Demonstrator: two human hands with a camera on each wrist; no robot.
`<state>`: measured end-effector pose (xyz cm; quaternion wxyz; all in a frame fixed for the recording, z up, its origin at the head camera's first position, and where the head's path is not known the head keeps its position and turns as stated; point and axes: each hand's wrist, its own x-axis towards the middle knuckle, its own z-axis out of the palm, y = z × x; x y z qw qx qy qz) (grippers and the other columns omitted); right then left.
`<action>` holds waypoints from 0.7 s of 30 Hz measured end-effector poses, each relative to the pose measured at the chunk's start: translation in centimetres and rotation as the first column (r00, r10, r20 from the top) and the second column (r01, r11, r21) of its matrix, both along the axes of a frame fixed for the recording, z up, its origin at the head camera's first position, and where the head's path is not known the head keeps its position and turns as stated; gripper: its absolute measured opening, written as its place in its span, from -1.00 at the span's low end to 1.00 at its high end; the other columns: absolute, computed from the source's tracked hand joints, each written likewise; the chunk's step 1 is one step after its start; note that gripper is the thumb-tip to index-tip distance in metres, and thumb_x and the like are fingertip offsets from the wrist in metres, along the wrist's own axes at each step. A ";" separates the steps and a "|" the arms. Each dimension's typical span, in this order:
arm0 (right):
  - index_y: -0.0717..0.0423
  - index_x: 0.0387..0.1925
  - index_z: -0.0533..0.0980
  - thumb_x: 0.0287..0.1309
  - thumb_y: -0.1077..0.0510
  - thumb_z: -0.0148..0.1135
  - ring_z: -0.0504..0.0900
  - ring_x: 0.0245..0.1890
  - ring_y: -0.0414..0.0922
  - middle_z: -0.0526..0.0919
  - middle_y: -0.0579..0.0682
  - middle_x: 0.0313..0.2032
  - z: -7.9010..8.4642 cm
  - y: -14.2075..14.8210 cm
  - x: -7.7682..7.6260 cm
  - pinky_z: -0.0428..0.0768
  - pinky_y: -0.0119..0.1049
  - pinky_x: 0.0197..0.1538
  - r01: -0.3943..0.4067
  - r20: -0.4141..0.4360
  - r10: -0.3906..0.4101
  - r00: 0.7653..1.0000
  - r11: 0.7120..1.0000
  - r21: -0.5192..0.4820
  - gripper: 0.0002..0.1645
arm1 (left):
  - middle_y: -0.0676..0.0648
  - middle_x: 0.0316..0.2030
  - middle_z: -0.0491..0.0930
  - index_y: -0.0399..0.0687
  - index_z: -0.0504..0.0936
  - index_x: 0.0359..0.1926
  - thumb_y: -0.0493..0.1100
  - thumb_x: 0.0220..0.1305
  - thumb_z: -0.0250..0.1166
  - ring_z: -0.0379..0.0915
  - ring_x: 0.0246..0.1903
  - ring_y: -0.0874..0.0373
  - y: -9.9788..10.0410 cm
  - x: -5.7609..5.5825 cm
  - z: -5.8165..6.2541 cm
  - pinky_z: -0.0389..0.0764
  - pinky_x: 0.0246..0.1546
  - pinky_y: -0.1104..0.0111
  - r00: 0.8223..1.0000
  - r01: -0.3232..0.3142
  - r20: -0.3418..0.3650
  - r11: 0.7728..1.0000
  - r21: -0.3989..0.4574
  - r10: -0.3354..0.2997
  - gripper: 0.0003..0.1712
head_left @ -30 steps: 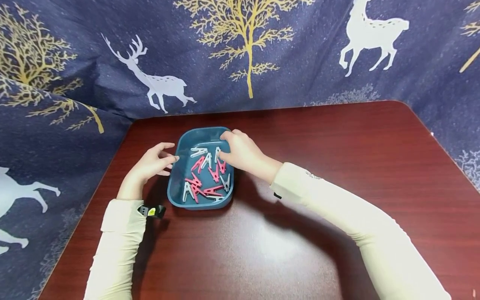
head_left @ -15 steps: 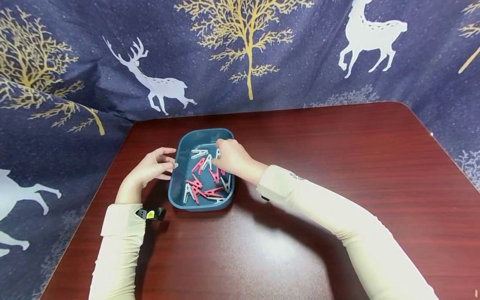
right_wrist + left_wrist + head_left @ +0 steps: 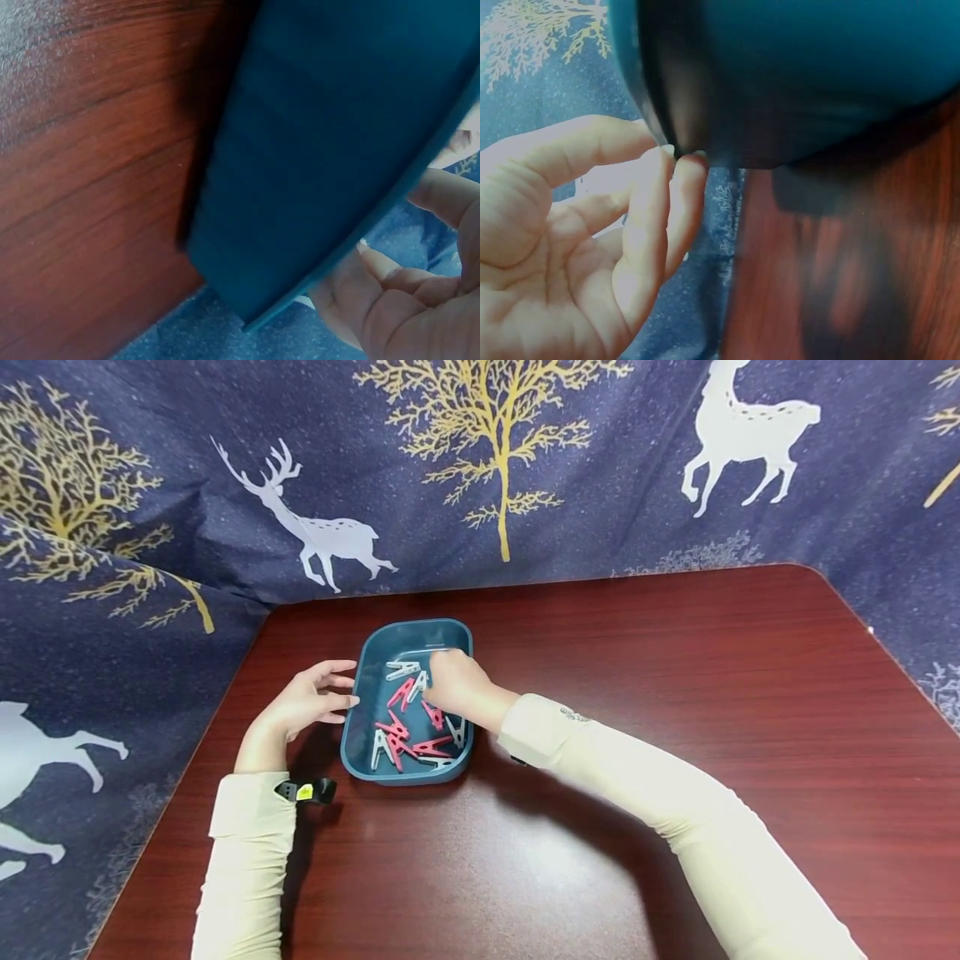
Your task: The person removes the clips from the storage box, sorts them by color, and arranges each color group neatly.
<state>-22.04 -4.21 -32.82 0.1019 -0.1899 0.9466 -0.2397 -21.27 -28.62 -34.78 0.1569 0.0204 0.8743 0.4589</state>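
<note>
A blue plastic bin (image 3: 407,779) holds several red and white clothespins, including a white clothespin (image 3: 402,670) near its far end and a red clothespin (image 3: 432,747) near the front. My left hand (image 3: 306,697) is at the left rim, thumb tip on the edge. In the left wrist view, the left fingertips (image 3: 664,161) touch the bin's outer side. My right hand (image 3: 459,683) reaches over the right rim, fingers down among the clothespins. The right wrist view shows its fingers passing behind the wall, so their tips and anything between them are hidden.
The bin stands toward the left of a dark red wooden table (image 3: 600,693). Behind and to the left hangs a dark blue cloth (image 3: 435,543) printed with deer and trees. A black wrist strap (image 3: 322,791) is on the left sleeve.
My right hand has moved left and down from the right rim into the bin, covering a white and a red clothespin there. The left hand has stayed at the left rim.
</note>
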 end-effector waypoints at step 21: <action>0.17 -0.10 0.58 0.18 0.10 0.25 0.61 -0.42 -0.17 0.66 0.02 -0.27 -1.5 -1.4 -1.2 0.62 -0.40 -0.36 -0.050 0.042 0.043 0.998 0.986 0.161 -0.71 | -0.43 0.31 0.20 -0.20 0.06 0.45 -0.30 0.28 0.20 0.52 -0.19 0.43 -1.0 0.2 -1.2 0.62 -0.22 0.44 0.999 0.003 0.043 0.975 0.221 -0.013 -0.22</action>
